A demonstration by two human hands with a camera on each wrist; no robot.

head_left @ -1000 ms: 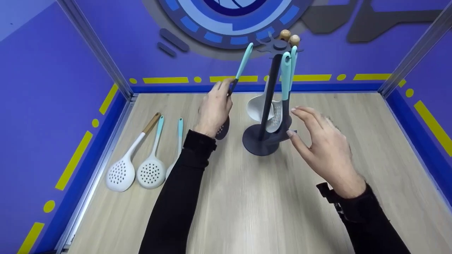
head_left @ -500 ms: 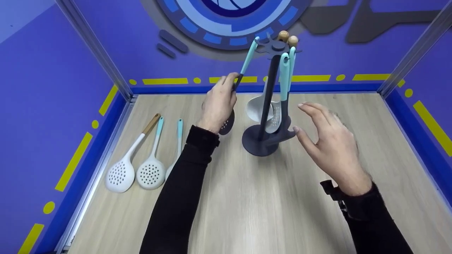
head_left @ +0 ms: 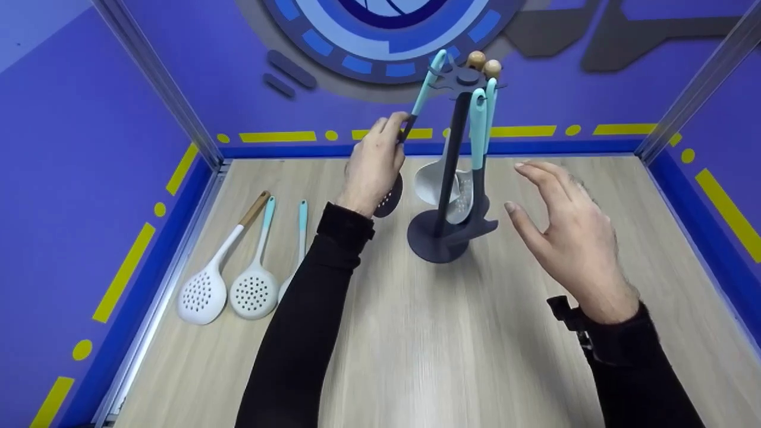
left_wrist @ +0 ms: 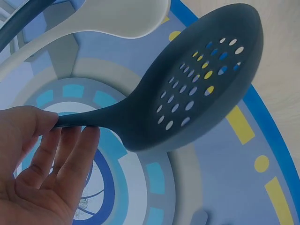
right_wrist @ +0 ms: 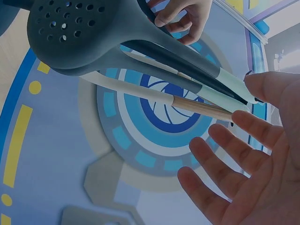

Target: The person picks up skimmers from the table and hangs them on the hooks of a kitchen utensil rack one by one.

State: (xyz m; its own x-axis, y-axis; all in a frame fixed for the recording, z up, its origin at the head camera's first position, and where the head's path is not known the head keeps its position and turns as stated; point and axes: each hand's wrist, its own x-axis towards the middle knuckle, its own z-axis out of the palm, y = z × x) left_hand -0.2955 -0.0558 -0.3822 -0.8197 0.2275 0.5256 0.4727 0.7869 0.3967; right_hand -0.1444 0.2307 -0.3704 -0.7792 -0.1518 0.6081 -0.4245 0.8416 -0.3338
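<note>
My left hand pinches a dark slotted skimmer by its neck, thumb on one side and fingers on the other. The skimmer's mint handle leans up to the right, its tip overlapping the hooked top of a dark utensil stand. Mint-handled dark utensils hang on the stand's near right side, one of them with a perforated head in the right wrist view. A white ladle hangs behind the pole. My right hand hovers right of the stand, fingers spread, holding nothing.
On the table's left lie a white skimmer with a wooden handle, a pale skimmer with a mint handle and another mint-handled utensil, partly behind my left sleeve. Printed walls enclose the table at the back and sides.
My left hand has carried the slotted skimmer up and right, bringing its handle tip to the stand's top. My right hand has drawn away to the right from the stand.
</note>
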